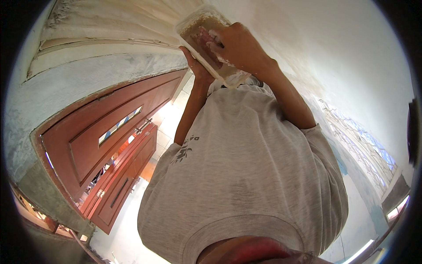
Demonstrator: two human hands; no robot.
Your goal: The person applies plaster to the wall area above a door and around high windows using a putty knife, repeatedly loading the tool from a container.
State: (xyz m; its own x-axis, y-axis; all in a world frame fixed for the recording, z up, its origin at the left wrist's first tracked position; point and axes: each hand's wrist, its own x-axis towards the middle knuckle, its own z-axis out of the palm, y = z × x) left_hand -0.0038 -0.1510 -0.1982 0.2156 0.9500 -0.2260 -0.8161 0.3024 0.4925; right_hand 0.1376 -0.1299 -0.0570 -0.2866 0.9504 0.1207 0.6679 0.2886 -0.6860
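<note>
A whitish, see-through rectangular tub (pixel 236 80) is held tilted at the top of the view, its walls smeared with pale paste. My left hand (pixel 196 66) grips it from beneath along its left side, thumb up against the edge; the other fingers are hidden. Over the tub's opening, my right hand (pixel 241 47) has its fingers bent round a pinkish-red thing (pixel 204 38) inside. White paste sticks to those fingers. My hand covers part of the pinkish-red thing, so its kind is unclear.
Reddish-brown panelled doors (pixel 83 141) with metal handles stand at the left, set in a grey plastered wall (pixel 26 101). A pale wall (pixel 351 57) rises on the right, with a metal-grilled window (pixel 358 141) in it. Light floor tiles (pixel 167 121) show beside my left arm.
</note>
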